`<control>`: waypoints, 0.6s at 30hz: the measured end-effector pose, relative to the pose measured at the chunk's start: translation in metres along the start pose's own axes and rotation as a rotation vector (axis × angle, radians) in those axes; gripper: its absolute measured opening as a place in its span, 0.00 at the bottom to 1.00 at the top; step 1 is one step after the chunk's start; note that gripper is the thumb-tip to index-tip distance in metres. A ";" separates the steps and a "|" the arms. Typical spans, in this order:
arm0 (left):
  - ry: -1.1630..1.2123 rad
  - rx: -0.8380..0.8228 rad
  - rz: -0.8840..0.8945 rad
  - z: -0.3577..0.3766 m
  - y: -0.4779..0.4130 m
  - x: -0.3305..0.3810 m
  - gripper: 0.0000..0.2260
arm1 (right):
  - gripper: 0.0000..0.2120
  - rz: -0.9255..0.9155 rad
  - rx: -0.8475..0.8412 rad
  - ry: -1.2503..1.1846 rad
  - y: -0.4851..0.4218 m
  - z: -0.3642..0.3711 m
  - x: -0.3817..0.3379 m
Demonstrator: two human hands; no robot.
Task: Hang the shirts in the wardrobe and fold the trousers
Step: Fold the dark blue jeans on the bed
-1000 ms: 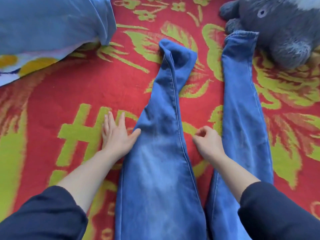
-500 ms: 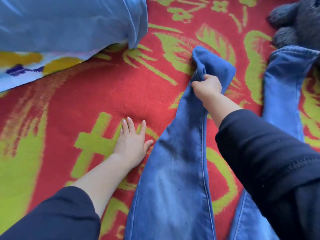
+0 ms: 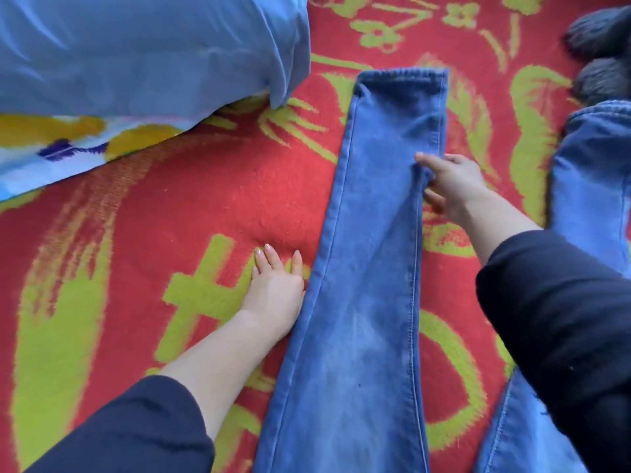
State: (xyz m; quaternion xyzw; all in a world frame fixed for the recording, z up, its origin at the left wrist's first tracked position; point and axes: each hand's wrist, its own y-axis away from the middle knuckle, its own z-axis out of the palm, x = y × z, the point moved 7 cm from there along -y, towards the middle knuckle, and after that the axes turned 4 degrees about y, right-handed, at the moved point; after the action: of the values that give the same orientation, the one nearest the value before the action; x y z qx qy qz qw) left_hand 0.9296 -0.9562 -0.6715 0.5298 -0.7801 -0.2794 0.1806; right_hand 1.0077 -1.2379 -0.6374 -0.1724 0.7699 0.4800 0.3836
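Blue trousers (image 3: 368, 268) lie spread on a red and green blanket (image 3: 205, 206), with a hand at each edge of one leg.
A blue pillow (image 3: 136, 52) lies beyond the left hand (image 3: 273, 295), whose straight fingers lie flat on the blanket, touching the leg's left seam. A grey plush toy (image 3: 601, 56) sits beyond the right hand (image 3: 454, 186), which pinches the leg's right edge, thumb on top.

No text, label, brand or number can be read. The red blanket (image 3: 211, 206) has big yellow-green shapes. The cross-like shape (image 3: 201, 295), near left and just left of the jeans leg (image 3: 368, 268), may be part of a large character but is too cropped to read.
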 end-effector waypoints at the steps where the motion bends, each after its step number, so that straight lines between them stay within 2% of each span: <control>1: -0.010 0.003 0.004 -0.001 -0.002 0.000 0.27 | 0.15 -0.006 0.015 0.014 -0.001 -0.001 0.013; 4: -0.015 0.003 0.023 -0.002 -0.004 -0.002 0.29 | 0.11 -0.057 0.042 -0.029 0.012 -0.004 0.037; 10: 0.016 0.034 0.019 -0.004 -0.003 -0.004 0.28 | 0.12 -0.109 -0.023 0.274 0.078 -0.005 0.091; 12: 0.102 0.056 0.017 -0.002 0.000 -0.004 0.26 | 0.07 -0.127 0.072 0.481 0.104 -0.016 0.116; 15: 0.190 0.096 -0.001 0.012 0.011 -0.008 0.28 | 0.10 -0.155 0.284 0.592 0.143 -0.045 0.147; 18: 0.295 0.181 -0.020 0.023 0.031 -0.005 0.31 | 0.10 -0.320 0.271 0.581 0.174 -0.063 0.154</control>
State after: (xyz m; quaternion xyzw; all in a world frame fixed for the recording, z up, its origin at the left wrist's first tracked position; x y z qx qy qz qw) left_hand 0.8953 -0.9369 -0.6701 0.5867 -0.7620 -0.1292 0.2419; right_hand 0.7713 -1.1940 -0.6327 -0.3677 0.8666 0.2385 0.2385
